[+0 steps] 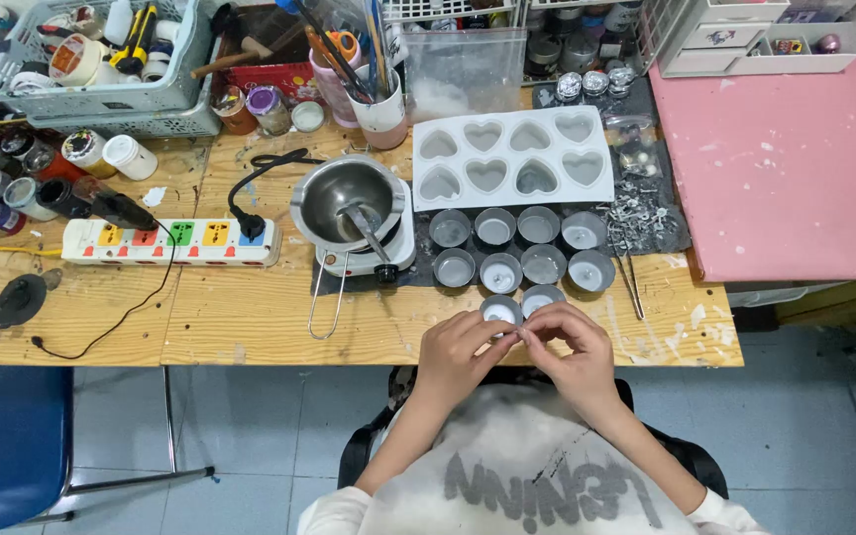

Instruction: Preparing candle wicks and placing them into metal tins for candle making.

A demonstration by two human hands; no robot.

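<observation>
My left hand (460, 349) and my right hand (569, 349) meet at the table's front edge, fingertips pinched together on something very small that I cannot make out. Directly beyond my fingers stand two small round metal tins (500, 310), and behind them two rows with several more tins (519, 248) on a dark mat. A white silicone mould (512, 157) with heart-shaped cavities lies further back. Left of the tins a steel melting pot (347, 203) sits on a small white heater with a tool resting inside.
A white power strip (170, 242) with coloured sockets lies at left, a black cable trailing off it. Paint jars, baskets of tools and a cup of brushes (378, 99) crowd the back. A pink table (795, 149) stands at right. Tweezers (632, 285) lie beside the tins.
</observation>
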